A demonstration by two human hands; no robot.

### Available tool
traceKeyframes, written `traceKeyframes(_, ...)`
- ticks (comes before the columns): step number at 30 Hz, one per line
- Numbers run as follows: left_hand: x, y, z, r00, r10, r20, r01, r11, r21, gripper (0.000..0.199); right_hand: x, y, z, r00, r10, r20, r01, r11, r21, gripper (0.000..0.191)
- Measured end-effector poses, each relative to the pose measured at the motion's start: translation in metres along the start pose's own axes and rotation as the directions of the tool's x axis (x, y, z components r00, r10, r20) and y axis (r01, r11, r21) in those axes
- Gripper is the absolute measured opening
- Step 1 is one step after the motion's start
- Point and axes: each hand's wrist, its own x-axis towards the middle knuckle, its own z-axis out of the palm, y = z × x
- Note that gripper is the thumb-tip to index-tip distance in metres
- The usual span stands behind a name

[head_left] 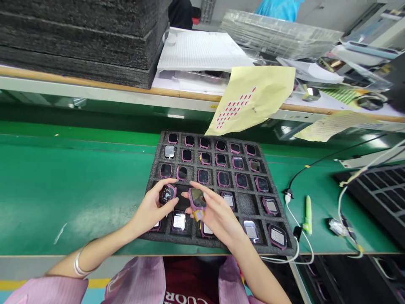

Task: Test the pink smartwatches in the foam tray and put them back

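Observation:
A black foam tray (247,204) lies on the green bench, its pockets filled with several purple-framed smartwatch bodies without straps. Over its front left part, my left hand (158,204) has thumb and fingers closed around a smartwatch (167,194) with a lit dial. My right hand (218,213) grips another smartwatch (197,197), held tilted with a dark screen and a yellow tab (199,215) at its lower edge. Near the front edge, some watches in the tray show bright white screens, such as the lit watch (179,221). My hands cover some pockets.
Behind the tray runs a shelf (190,95) bearing stacked black foam (79,46), papers and clear plastic trays. A yellow sheet (249,101) hangs down to the tray's back edge. At right are a green marker pen (308,214), white cables and a black slotted tray (376,202).

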Motion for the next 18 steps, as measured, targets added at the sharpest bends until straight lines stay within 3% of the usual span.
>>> traceKeyframes(7, 0.0005, 0.0025, -0.0007, 1.000, 0.003, 0.001, -0.003, 1.000, -0.004, 0.045, 0.0049, 0.0073, -0.0047, 0.999, -0.055, -0.005, 0.055, 0.997, 0.062, 0.041)
traceKeyframes(18, -0.0006, 0.0015, -0.0009, 0.998, 0.058, -0.019, -0.057, 0.996, 0.063, 0.041, 0.0044, 0.0052, -0.0005, 0.996, -0.091, -0.016, 0.090, 0.994, -0.063, 0.037)
